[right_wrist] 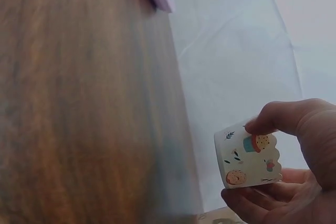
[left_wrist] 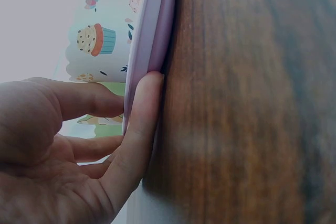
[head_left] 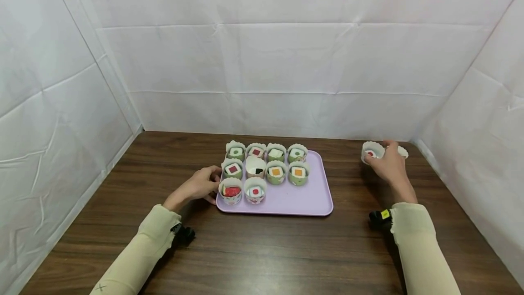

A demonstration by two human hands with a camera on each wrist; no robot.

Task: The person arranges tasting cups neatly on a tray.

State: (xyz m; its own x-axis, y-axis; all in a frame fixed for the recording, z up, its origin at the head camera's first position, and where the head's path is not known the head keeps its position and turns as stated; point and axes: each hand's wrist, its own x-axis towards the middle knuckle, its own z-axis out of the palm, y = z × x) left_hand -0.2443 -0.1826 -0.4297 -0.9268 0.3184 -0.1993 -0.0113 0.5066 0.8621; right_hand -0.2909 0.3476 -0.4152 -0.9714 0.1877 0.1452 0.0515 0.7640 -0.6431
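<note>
At the far right of the table in the head view, my right hand (head_left: 389, 163) holds a paper baking cup (head_left: 372, 153) with a white, red-centred piece inside. The right wrist view shows thumb and fingers on opposite sides of this cupcake-printed cup (right_wrist: 249, 156), which is raised from the table. My left hand (head_left: 203, 183) is at the left edge of the lilac tray (head_left: 303, 199), pinching its rim (left_wrist: 149, 35) between fingers in the left wrist view. Several filled baking cups stand in rows on the tray's left and middle, including one with a red piece (head_left: 231, 191) nearest the left hand.
Another paper cup (head_left: 403, 152) stands just behind my right hand, partly hidden by it. The brown wooden table (head_left: 262, 249) ends at white cloth walls (head_left: 286, 58) at the back and sides. Bare tray surface shows at its right and front.
</note>
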